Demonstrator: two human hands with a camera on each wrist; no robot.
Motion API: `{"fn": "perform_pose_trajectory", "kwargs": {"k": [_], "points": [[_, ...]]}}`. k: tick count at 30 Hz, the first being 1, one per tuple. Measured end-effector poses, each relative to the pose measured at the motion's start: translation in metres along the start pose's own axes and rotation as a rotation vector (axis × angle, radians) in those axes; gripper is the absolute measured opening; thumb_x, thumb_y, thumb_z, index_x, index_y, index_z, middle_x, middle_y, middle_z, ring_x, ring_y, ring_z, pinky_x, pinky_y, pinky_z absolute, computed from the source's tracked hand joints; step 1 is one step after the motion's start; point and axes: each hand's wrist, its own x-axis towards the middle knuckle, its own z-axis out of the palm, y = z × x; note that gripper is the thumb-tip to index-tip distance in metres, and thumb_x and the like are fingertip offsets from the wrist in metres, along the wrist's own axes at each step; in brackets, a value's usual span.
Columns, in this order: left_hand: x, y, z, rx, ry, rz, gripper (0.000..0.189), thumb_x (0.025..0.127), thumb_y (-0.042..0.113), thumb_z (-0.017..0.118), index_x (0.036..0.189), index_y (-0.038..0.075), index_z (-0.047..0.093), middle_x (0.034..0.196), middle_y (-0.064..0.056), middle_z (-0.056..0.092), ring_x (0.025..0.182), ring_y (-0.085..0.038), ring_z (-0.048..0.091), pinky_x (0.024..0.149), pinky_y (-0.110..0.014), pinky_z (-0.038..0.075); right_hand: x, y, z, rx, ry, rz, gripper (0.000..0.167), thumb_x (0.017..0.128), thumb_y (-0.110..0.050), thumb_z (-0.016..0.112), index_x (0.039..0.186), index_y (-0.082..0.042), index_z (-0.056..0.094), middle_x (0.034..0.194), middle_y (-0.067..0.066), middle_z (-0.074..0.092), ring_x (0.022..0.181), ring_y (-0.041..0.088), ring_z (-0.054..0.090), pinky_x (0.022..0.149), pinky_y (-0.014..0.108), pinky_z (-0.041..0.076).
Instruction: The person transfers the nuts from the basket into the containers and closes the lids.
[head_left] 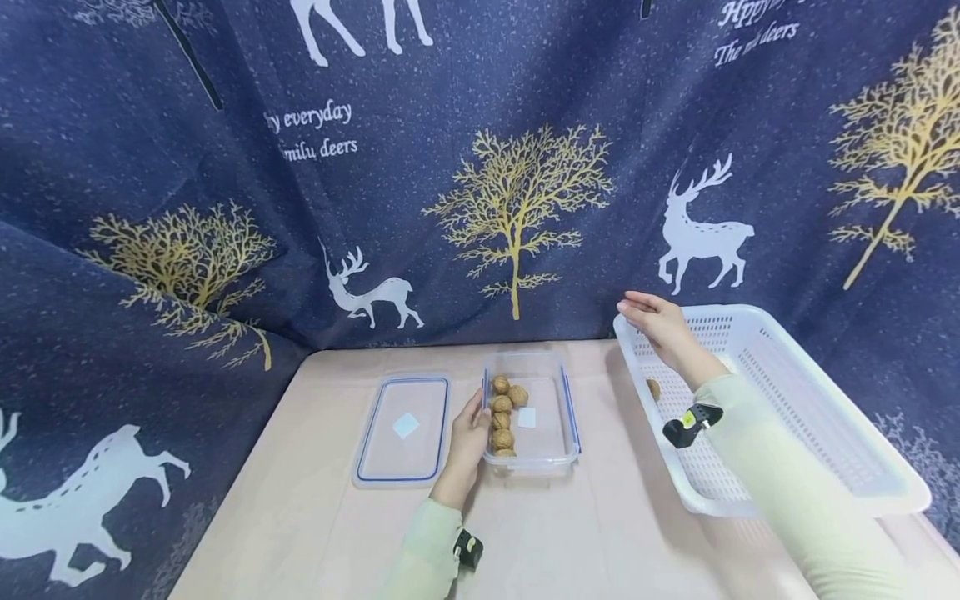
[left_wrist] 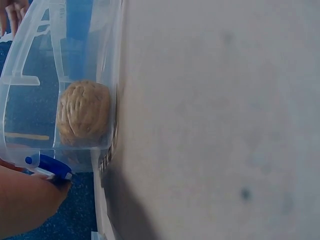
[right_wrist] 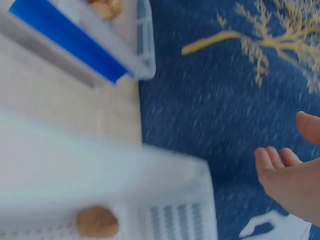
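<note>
A clear food container [head_left: 547, 454] with blue-edged sides stands on the table. Several walnuts [head_left: 502, 438] form a row along its left wall, with another walnut [head_left: 518, 396] beside the row. My left hand [head_left: 468, 437] holds the container's left side; in the left wrist view its thumb [left_wrist: 35, 202] lies at a blue latch [left_wrist: 52, 166]. Above the far left corner of a white basket [head_left: 772, 321] is my right hand [head_left: 663, 329], its fingers extended and holding nothing. One walnut [head_left: 654, 389] lies in the basket against the left wall.
A clear lid [head_left: 401, 429] with a blue seal lies flat left of the container. The pale table [head_left: 315, 467] ends at a dark blue curtain [head_left: 465, 275] printed with deer and trees. My right forearm [head_left: 787, 467] crosses over the basket.
</note>
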Motion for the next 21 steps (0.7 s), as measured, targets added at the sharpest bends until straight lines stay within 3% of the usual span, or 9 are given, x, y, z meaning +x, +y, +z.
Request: {"fn": "perform_pose_trajectory", "kwargs": {"k": [4,5,7,10,11,14,17,21], "points": [[0.0,0.001,0.0,0.007,0.006,0.007,0.049,0.098,0.007,0.046,0.147,0.005,0.037,0.15,-0.019,0.035,0.138,-0.038,0.033,0.114,-0.047,0.029,0.002,0.013,-0.021,0.077,-0.011,-0.003,0.069,0.096,-0.018,0.059,0.148,0.007,0.021,0.103,-0.012,0.056,0.095,-0.006,0.057,0.11,0.026,0.037],[0.0,0.001,0.0,0.007,0.006,0.01,0.049,0.098,0.006,0.045,0.146,0.004,0.037,0.15,-0.02,0.035,0.137,-0.038,0.033,0.114,-0.047,0.029,0.003,0.017,-0.026,0.091,-0.014,0.002,0.07,0.096,-0.018,0.059,0.149,0.007,0.02,0.105,-0.011,0.057,0.095,-0.006,0.057,0.109,0.025,0.037],[-0.001,0.001,0.001,0.008,0.005,0.015,0.048,0.098,0.006,0.045,0.146,0.003,0.038,0.15,-0.021,0.036,0.137,-0.039,0.034,0.114,-0.047,0.029,0.003,0.024,-0.035,0.122,-0.026,0.007,0.071,0.097,-0.017,0.058,0.149,0.009,0.016,0.121,0.004,0.057,0.096,-0.007,0.057,0.11,0.025,0.036],[-0.002,0.001,0.001,0.007,0.0,0.021,0.048,0.098,0.006,0.045,0.146,0.002,0.038,0.149,-0.021,0.036,0.136,-0.039,0.035,0.113,-0.047,0.03,0.004,0.035,-0.048,0.194,-0.04,0.024,0.071,0.098,-0.011,0.055,0.148,0.01,0.011,0.141,0.019,0.04,0.094,-0.008,0.059,0.11,0.025,0.033],[-0.003,0.001,0.001,0.007,-0.002,0.024,0.048,0.098,0.006,0.044,0.146,0.002,0.037,0.149,-0.022,0.036,0.136,-0.039,0.036,0.113,-0.047,0.03,0.004,0.039,-0.051,0.229,-0.046,0.027,0.07,0.098,-0.009,0.054,0.148,0.011,0.009,0.141,0.019,0.041,0.092,-0.008,0.059,0.11,0.025,0.032],[-0.003,0.001,0.001,0.009,-0.004,0.028,0.048,0.099,0.006,0.044,0.146,0.001,0.037,0.149,-0.022,0.036,0.136,-0.039,0.035,0.113,-0.047,0.031,0.004,0.047,-0.06,0.309,-0.074,0.033,0.069,0.098,-0.003,0.051,0.147,0.012,0.004,0.121,0.005,0.06,0.09,-0.006,0.062,0.108,0.023,0.034],[-0.002,0.0,0.0,0.009,-0.004,0.027,0.048,0.099,0.006,0.044,0.146,0.001,0.037,0.15,-0.022,0.035,0.136,-0.039,0.035,0.113,-0.046,0.03,0.004,0.054,-0.067,0.358,-0.114,0.032,0.067,0.098,0.001,0.048,0.146,0.014,0.002,0.096,-0.012,0.066,0.09,-0.003,0.064,0.103,0.019,0.04],[-0.002,0.0,0.0,0.005,-0.006,0.03,0.048,0.099,0.006,0.044,0.146,0.0,0.036,0.149,-0.023,0.035,0.136,-0.04,0.035,0.113,-0.047,0.03,0.005,0.061,-0.072,0.399,-0.151,0.051,0.066,0.098,0.004,0.046,0.145,0.016,0.0,0.093,-0.01,0.07,0.089,0.001,0.066,0.096,0.017,0.047]]}}
